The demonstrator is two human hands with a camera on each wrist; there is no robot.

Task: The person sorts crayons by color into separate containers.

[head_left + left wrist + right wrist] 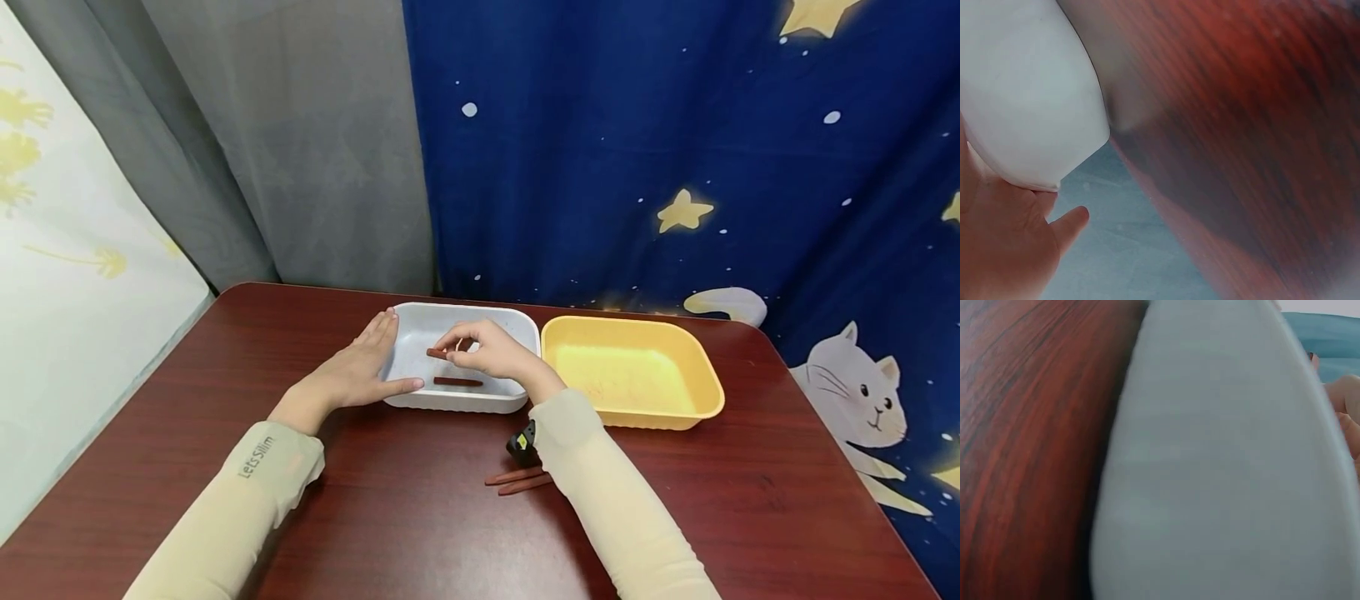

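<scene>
Evidently the right hand point(491, 352) pinches a brown stick point(436, 353) over the white tray point(453, 403), where a second stick point(458, 382) lies, while the left hand point(351, 373), thumb and fingers spread, rests against the tray's left end. A loose pinch could let the held stick drop askew, and the right sleeve point(600, 483) might nudge the two sticks point(513, 476) on the counter point(405, 517). That sleeve hides their right ends, fingers cover part of the held stick, and whether it touches the tray floor is unclear.

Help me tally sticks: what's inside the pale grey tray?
One brown stick lies inside; the right hand pinches another stick over the tray. What lies beneath that hand is hidden.
</scene>
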